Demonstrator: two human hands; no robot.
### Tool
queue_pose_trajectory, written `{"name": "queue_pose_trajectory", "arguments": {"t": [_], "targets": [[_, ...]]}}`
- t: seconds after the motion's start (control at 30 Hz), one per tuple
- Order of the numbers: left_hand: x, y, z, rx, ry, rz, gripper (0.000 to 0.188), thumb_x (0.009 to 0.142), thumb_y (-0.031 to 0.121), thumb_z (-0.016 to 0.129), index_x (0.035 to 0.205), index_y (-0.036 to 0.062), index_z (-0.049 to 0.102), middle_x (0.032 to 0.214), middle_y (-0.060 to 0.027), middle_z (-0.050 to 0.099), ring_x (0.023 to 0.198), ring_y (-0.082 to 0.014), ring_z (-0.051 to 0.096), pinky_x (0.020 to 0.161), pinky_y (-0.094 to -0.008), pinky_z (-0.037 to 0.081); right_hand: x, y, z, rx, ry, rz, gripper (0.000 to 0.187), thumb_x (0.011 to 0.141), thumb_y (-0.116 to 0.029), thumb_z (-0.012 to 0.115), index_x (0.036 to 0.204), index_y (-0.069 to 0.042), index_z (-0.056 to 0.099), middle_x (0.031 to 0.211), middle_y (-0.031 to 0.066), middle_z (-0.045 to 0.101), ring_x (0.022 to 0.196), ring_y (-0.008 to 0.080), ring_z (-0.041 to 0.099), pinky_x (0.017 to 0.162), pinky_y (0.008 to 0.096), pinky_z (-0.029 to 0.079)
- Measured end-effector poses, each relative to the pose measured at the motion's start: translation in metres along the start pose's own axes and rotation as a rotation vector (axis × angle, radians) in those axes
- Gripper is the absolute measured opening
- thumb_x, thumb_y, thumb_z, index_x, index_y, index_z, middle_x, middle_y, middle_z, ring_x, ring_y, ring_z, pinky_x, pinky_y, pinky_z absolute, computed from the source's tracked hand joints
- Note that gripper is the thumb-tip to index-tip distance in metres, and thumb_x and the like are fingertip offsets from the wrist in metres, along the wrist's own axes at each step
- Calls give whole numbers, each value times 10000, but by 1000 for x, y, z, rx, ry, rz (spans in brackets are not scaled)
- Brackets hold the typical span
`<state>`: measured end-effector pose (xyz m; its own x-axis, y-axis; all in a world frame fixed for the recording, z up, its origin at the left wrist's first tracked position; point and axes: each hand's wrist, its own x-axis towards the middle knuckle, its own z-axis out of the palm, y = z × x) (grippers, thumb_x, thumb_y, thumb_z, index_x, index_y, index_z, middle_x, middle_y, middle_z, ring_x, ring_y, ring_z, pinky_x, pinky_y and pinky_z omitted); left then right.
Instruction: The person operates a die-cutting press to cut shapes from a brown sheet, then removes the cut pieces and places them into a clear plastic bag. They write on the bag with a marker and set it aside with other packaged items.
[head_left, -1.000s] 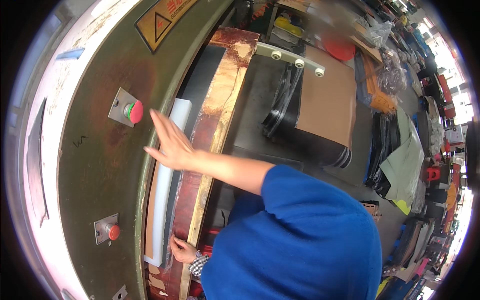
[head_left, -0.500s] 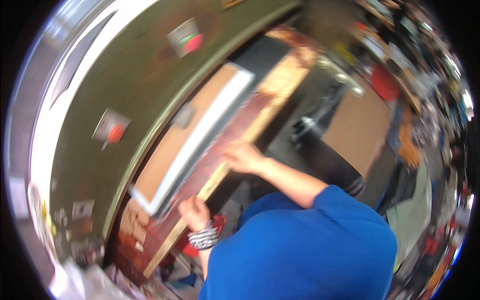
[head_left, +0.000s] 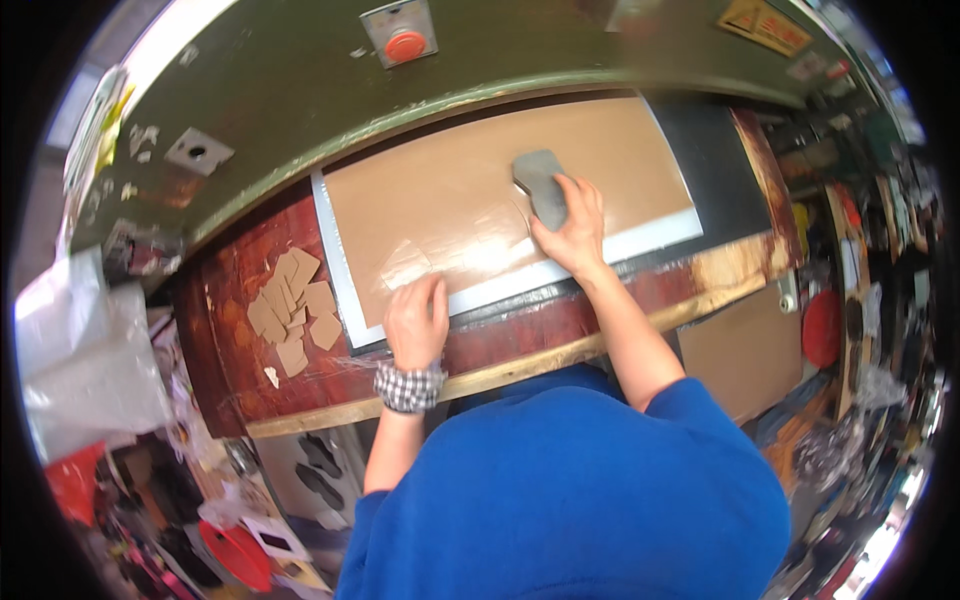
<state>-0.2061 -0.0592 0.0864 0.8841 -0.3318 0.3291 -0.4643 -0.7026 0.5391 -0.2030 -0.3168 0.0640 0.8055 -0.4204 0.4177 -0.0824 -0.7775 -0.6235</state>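
Observation:
My right hand (head_left: 576, 236) is wrapped round the near end of a grey cutting die (head_left: 541, 178) with a waisted outline. The die rests on a brown sheet (head_left: 440, 170), over a white board (head_left: 655, 232) whose edges show at the front and sides. Cut outlines show in the sheet's front part, left of the die. My left hand (head_left: 417, 318) is at the sheet's front left edge, next to one outline, its fingers bent and close together. Whatever its fingertips may hold is hidden.
Several cut brown pieces (head_left: 290, 300) lie heaped on the red table (head_left: 250, 385) at left. A green machine beam (head_left: 300, 110) with a red button (head_left: 405, 46) spans the back. A clear plastic bag (head_left: 90, 360) hangs at far left. Another brown sheet (head_left: 745, 340) is at right.
My head view has turned and the sheet now shows closer. Both hands have left the wooden table edge: the right has taken hold of the die, the left has reached the sheet's front edge.

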Motion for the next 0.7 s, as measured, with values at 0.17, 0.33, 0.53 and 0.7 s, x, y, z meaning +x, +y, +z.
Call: {"name": "queue_pose_trajectory", "arguments": {"t": [0.17, 0.33, 0.53, 0.7], "targets": [[82, 7, 59, 56, -52, 130, 432, 866, 169, 649, 1271, 48, 562, 1303, -189, 530, 1230, -352, 486, 1040, -519, 357, 19, 52, -41, 1269, 10, 665, 651, 750, -104, 801, 1308, 3, 482, 1130, 116, 616, 1031, 194, 596, 942, 323, 466], [71, 14, 80, 230, -280, 111, 589, 885, 321, 632, 1403, 92, 471, 1499, -178, 371, 1418, -336, 303, 1147, -590, 172, 11, 148, -119, 549, 429, 559, 624, 768, -71, 794, 1303, 5, 483, 1126, 141, 647, 1012, 193, 616, 897, 319, 486], [7, 45, 59, 207, -400, 147, 807, 773, 403, 738, 1438, 75, 419, 1534, -213, 298, 1451, -366, 227, 1150, -605, 135, -67, 239, -185, -397, 312, 442, 623, 729, -149, 820, 1272, -11, 548, 1204, 185, 614, 1113, 327, 577, 977, 400, 446], [-3, 49, 60, 220, -387, 168, 848, 724, 363, 793, 1447, 124, 421, 1554, -170, 283, 1450, -349, 244, 1151, -606, 131, -97, 210, -178, -475, 357, 265, 472, 790, -103, 752, 1218, 0, 582, 1177, 203, 590, 1113, 336, 550, 973, 426, 436]]}}
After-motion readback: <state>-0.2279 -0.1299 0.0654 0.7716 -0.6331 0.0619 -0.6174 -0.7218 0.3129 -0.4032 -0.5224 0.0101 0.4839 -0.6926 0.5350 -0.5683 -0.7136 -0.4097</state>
